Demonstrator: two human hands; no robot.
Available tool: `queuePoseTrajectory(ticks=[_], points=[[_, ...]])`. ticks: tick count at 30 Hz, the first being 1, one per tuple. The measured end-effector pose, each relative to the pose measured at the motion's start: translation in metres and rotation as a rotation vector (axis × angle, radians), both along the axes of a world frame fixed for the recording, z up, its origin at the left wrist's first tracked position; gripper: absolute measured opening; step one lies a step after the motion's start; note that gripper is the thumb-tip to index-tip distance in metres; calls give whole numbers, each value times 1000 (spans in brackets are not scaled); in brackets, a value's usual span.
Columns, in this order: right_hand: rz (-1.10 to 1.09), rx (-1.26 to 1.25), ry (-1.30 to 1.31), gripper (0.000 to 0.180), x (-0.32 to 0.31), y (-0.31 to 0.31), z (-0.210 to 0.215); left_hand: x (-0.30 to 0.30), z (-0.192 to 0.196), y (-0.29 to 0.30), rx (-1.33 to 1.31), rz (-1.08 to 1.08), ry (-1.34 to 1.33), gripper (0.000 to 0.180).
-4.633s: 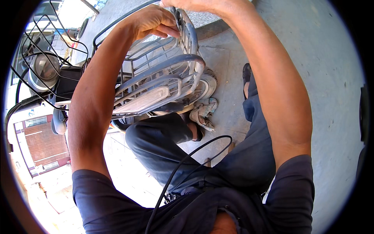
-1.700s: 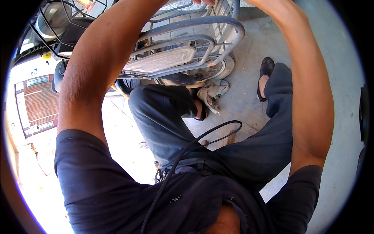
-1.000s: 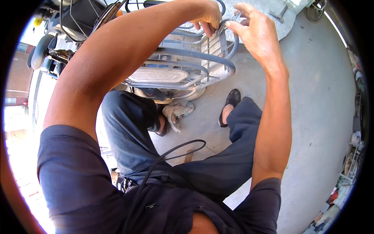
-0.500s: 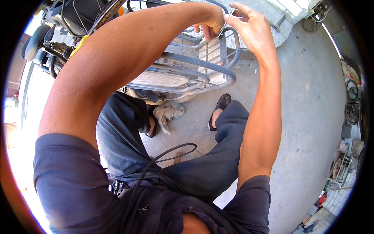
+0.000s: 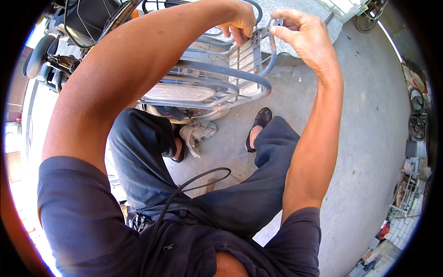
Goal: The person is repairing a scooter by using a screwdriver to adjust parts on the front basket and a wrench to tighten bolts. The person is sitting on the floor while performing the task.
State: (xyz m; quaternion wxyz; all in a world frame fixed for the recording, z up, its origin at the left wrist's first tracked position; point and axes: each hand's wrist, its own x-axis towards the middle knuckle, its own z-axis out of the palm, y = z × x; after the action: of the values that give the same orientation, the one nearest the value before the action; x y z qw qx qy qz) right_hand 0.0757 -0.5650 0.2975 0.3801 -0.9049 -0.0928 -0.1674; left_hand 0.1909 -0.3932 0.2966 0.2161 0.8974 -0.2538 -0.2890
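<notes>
My right hand (image 5: pixel 302 34) pinches one end of a thin grey metal strip with holes (image 5: pixel 262 35) between thumb and fingers. At the strip's other end, my left hand (image 5: pixel 237 22) is closed, its fingers curled downward; they partly hide that end. Both hands are above the far end of a bluish-grey tubular metal rack (image 5: pixel 224 73). A slatted metal panel (image 5: pixel 243 63) sits within the rack, just below the strip. Whether the strip touches the rack's tube I cannot tell.
A vehicle with black parts (image 5: pixel 99 18) stands at the far left. A crumpled rag (image 5: pixel 198 134) lies on the concrete floor (image 5: pixel 364 138) by my left foot. A black cable (image 5: pixel 184 187) loops over my lap. Bicycles (image 5: pixel 416 115) and clutter line the right side.
Both hands have shifted slightly, the right one turning and moving right. The strip now shows its flat, holed face, where before only a thin bright edge showed.
</notes>
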Motion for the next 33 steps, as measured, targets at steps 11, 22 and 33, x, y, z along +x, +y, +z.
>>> queuePoseTrajectory(ticks=[11,22,33], points=[[-126,-164,23,29,-24,24,16,5,1,3,70,-9,27,33],[-236,-302,12,28,-25,30,21,7,3,5,181,-105,100,38],[-338,-520,-157,25,-5,38,20,41,-25,-1,238,-182,292,28]])
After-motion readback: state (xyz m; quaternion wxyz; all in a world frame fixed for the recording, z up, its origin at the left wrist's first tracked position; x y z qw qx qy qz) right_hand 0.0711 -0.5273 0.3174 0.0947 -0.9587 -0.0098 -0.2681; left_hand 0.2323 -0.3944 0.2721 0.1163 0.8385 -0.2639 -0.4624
